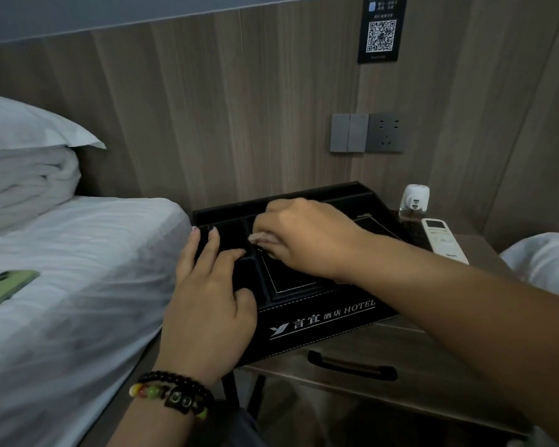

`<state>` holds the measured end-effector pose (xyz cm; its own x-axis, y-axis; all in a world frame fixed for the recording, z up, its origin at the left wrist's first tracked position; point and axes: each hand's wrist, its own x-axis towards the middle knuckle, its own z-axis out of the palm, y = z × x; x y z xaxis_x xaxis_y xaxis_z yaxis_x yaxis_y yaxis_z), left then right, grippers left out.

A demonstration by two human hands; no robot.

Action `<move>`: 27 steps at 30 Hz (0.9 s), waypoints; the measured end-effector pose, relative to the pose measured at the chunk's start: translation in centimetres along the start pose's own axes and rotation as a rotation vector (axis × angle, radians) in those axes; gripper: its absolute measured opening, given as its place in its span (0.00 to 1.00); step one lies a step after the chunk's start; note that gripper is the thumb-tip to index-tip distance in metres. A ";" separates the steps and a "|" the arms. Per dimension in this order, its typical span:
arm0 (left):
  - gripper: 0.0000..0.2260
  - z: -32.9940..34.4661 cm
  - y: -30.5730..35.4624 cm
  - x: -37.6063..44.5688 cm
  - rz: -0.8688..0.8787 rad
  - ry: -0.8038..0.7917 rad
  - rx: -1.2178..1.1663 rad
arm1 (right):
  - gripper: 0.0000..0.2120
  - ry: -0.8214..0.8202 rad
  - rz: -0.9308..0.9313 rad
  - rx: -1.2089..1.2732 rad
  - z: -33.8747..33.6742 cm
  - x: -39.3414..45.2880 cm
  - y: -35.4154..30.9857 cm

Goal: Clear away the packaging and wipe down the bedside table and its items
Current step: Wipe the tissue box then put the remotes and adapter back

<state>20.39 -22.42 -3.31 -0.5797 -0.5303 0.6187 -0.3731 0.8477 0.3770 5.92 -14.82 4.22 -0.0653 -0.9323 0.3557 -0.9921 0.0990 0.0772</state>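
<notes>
organizer tray [320, 321] compartment holds cloth [261, 237] gripped by right hand [304, 237].

The organiser tray [320, 321] is black with pale stitching lines and white lettering on its front face. The bedside table [400, 356] is grey-brown woodgrain; its drawer handle [352, 367] is black. The wall panelling [239, 108] shows matching grey-brown woodgrain in vertical strips. The remote control [444, 240] is white. The phone [4, 290] on the bed is pale green. The bed sheet [78, 269] and pillow [29, 124] are white. The wrist beads [171, 393] are black, with yellow, orange and green ones. The wall sign [381, 27] is black with a white QR code.
</notes>
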 end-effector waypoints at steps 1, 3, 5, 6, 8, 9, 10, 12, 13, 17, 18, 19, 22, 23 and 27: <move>0.27 0.0 -0.1 -0.1 0.006 0.000 0.003 | 0.13 -0.007 -0.018 0.000 0.0 0.0 -0.1; 0.27 0.1 -0.2 -0.3 0.016 0.001 0.007 | 0.11 0.006 -0.004 0.010 -0.2 -0.2 0.7; 0.27 0.1 -0.2 -0.4 0.013 0.011 0.009 | 0.10 0.002 0.046 -0.025 -0.5 -0.6 2.2; 0.27 0.1 -0.2 -0.5 0.011 0.013 0.009 | 0.11 -0.012 0.083 -0.058 -0.7 -0.9 3.2; 0.27 0.1 -0.2 -0.6 0.018 0.016 0.014 | 0.12 -0.022 0.172 -0.098 -1.3 -2.0 5.5; 0.27 0.1 -0.1 -0.6 0.020 0.018 0.018 | 0.12 -0.006 0.214 -0.096 -1.6 -2.7 6.5; 0.27 0.1 -0.1 -0.6 0.020 0.020 0.019 | 0.13 0.022 0.245 -0.078 -2.0 -3.5 7.4; 0.27 0.1 -0.1 -0.6 0.014 0.015 0.019 | 0.13 0.068 0.270 -0.016 -2.4 -4.9 8.5; 0.28 0.1 -0.1 -0.6 0.010 0.011 0.022 | 0.13 0.073 0.269 0.002 -2.5 -5.5 8.6; 0.31 0.2 -0.3 -0.5 0.024 -0.008 0.087 | 0.14 0.082 0.197 0.025 -2.4 -8.3 7.6; 0.31 0.2 -0.3 -0.5 0.027 -0.020 0.108 | 0.14 0.127 0.174 0.051 -2.4 -9.2 7.4; 0.32 0.1 -0.2 -0.5 0.029 -0.033 0.128 | 0.13 0.191 0.162 0.085 -2.3 -10.2 7.3; 0.33 -0.1 0.1 -0.3 0.012 -0.076 0.202 | 0.08 0.473 0.200 0.219 -1.7 -12.9 7.5; 0.32 -0.1 0.4 -0.1 -0.002 -0.096 0.230 | 0.07 0.595 0.234 0.255 -1.0 -13.7 7.5; 0.26 0.6 4.1 0.6 0.013 -0.086 0.366 | 0.10 0.953 0.550 0.598 2.1 -16.1 7.4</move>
<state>18.09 -19.22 -1.79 -0.6387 -0.5319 0.5560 -0.5906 0.8021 0.0890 -0.60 0.18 -2.90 -0.6303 -0.1708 0.7573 -0.7674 -0.0109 -0.6411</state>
